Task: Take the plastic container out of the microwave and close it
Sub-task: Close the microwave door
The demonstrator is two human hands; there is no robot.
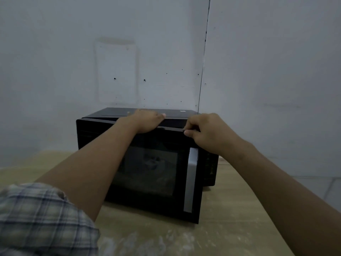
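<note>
You are resting your left hand point(147, 121) flat on the top front edge of the microwave point(147, 163), palm down and fingers spread loosely over the roof, gripping nothing. Just to the right of it, your right hand point(204, 132) is curling at the upper corner of the door point(140, 174), fingertips point(187, 133) pinching at the door's top edge; the fingers are folding in on themselves, so whether they are actually clamping that edge or only touching it is not something you can tell here. The door is standing slightly ajar, its right side swinging out toward you. Below your right hand the silver handle point(191, 180) is running down the door, untouched. Behind the dark window something pale is showing dimly under your left forearm, too blurred and shadowed to name as the plastic container; where that container is sitting cannot be told. The control panel point(211, 167), beneath your right wrist, is mostly being hidden by it. Your checked sleeve point(42, 218) is being cut off at the lower left corner, and the wooden table point(230, 218) is running out of view below.
</note>
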